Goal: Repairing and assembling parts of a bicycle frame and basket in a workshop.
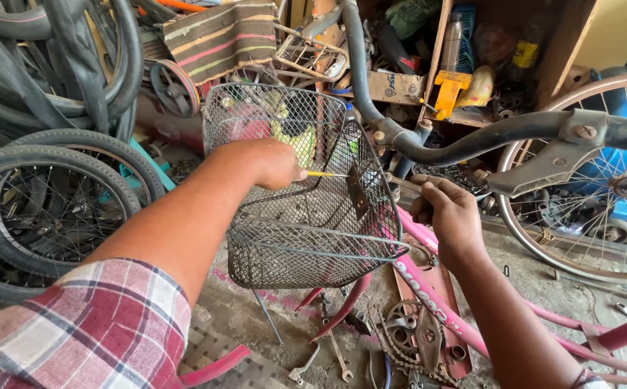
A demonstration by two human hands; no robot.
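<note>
Left hand [274,164] grip clamps a screwdriver [325,173] inside the wire basket [306,245]; right hand [449,212] fisted outside its rim.

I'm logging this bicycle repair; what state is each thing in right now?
Left hand: closed on yellow-handled screwdriver, inside the grey wire-mesh basket.
Right hand: gripping behind the basket.
Pink bicycle frame: lying low, chainring exposed.
Steel spanners: loose on floor.

— Where's the basket [306,216]?
— Mounted before the handlebar [472,140], above the frame [428,295]. Tyres [47,202] stand left, a wheel [601,194] right.
— And below?
— Spanners [328,360] on the floor [256,317].
</note>
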